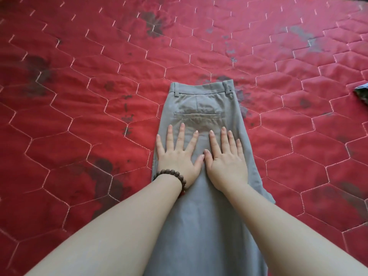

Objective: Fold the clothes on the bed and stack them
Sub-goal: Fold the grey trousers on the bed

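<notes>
A pair of grey trousers [201, 120] is laid lengthwise on a red quilted bed cover [79, 86], folded in half along its length, with the waistband at the far end and the legs running back toward the person and out of the bottom of the view. 1 back pocket is seen just beyond the fingertips. Both hands are pressed flat on the seat of the trousers, palms down. The left hand [178, 158] is placed near the left edge of the cloth, its fingers spread wide and its little finger lying at that edge. The right hand [227, 162] is placed beside it, fingers straight and closer together; the 2 thumbs are nearly touching at the middle. A band of dark beads [173, 175] is worn on the left wrist. The right edge of the trousers is left uncovered beyond the right hand. Wide stretches of bed cover are seen to the left, right and far side. A scrap of dark patterned cloth [362, 94] is cut off by the right border, well apart from the trousers.
</notes>
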### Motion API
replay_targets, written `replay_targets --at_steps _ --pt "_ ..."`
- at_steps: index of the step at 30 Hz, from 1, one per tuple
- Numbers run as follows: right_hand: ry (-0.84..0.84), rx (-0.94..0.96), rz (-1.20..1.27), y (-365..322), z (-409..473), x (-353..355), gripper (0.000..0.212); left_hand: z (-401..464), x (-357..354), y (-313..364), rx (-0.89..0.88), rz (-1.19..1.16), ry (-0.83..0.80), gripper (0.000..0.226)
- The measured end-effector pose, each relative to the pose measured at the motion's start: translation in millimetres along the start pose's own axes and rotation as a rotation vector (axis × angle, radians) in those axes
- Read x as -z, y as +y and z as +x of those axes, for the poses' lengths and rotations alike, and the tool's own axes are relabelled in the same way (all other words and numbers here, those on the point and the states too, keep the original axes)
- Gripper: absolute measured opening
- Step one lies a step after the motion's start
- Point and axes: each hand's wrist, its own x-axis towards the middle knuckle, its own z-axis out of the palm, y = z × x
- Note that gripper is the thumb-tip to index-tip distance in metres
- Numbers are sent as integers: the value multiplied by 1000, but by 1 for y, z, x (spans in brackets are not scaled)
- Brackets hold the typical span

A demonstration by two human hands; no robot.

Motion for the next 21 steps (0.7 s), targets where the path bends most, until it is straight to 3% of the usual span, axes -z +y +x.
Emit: replay_targets --at_steps 21 --pt "-119 -59 -22 -40 -274 -27 56 -270 -37 10 -76 -37 -155 62"
